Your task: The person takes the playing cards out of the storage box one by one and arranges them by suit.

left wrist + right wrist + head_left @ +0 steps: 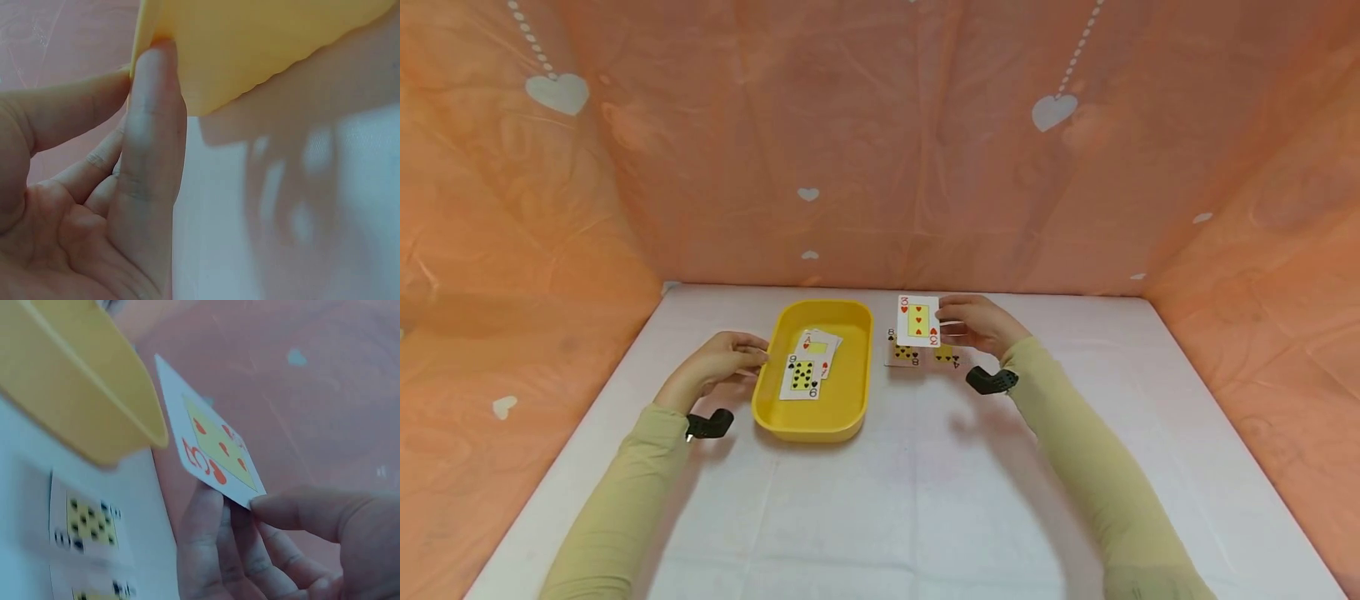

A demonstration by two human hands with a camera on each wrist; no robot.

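In the head view my right hand (981, 323) holds a three of hearts card (918, 322) up off the table. Thumb and fingers pinch the card's edge in the right wrist view. My left hand (722, 364) is at the left side of a yellow tray (846, 408), and in the left wrist view its thumb and index finger (156, 119) pinch the tray's rim. Inside the tray lie a black spade card (802, 377) and red heart cards (824, 343), partly overlapping. Below the held card, an eight of spades (902, 353) lies face up on the table.
Right beside the eight, a four with black pips (946, 355) lies partly hidden by the right hand. A white cloth covers the table (880, 517). Orange curtains with white hearts (880, 150) hang at the back and both sides.
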